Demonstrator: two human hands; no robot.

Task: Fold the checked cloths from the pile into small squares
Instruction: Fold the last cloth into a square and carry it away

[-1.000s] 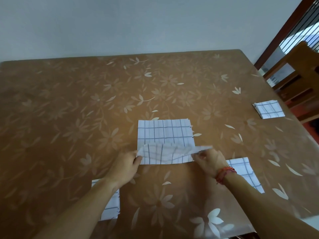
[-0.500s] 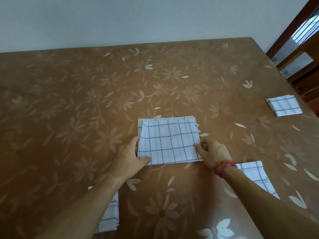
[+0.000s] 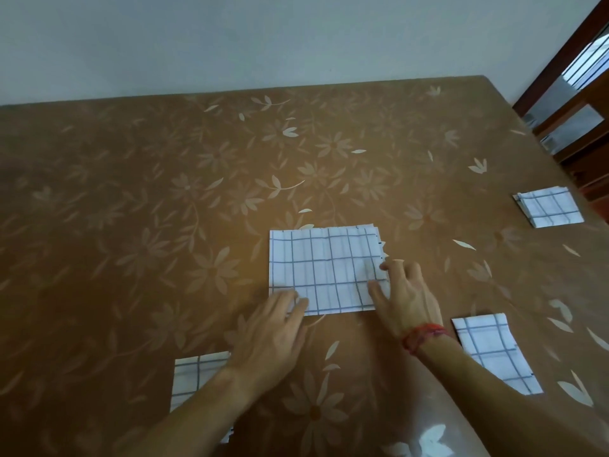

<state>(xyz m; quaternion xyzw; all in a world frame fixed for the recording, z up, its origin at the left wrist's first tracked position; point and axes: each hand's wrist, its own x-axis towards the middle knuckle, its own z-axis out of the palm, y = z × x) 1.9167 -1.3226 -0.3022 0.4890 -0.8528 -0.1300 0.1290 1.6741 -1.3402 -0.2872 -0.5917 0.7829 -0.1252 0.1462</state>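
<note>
The brown flowered table point(image 3: 164, 192) is viewed from above. The cloth point(image 3: 326, 268) is laid flat near its middle, folded into a wide rectangle with layered edges showing at the far side. The left hand point(image 3: 273, 334) is laid on the cloth's near left corner, its fingers point(image 3: 296, 303) straight, close together and pressed flat; nothing is pinched. The right hand point(image 3: 405, 298) is set on the right edge, with its fingers spread flat on the fabric.

The step in hand is judged to be the pressing flat of a fold, the shape not yet being a small square. For the next move, one short side would need to be pinched at its corners, lifted and carried across to the opposite side, with the edges matched before pressing.

A right cloth point(image 3: 491, 351) is seen by the right forearm, and a left cloth point(image 3: 194, 380) is partly hidden by the left forearm; which is the pile cannot be told. A stack point(image 3: 548, 209) of folded squares is set well apart at the far right. A red wristband point(image 3: 423, 334) is worn on the right wrist.
</note>
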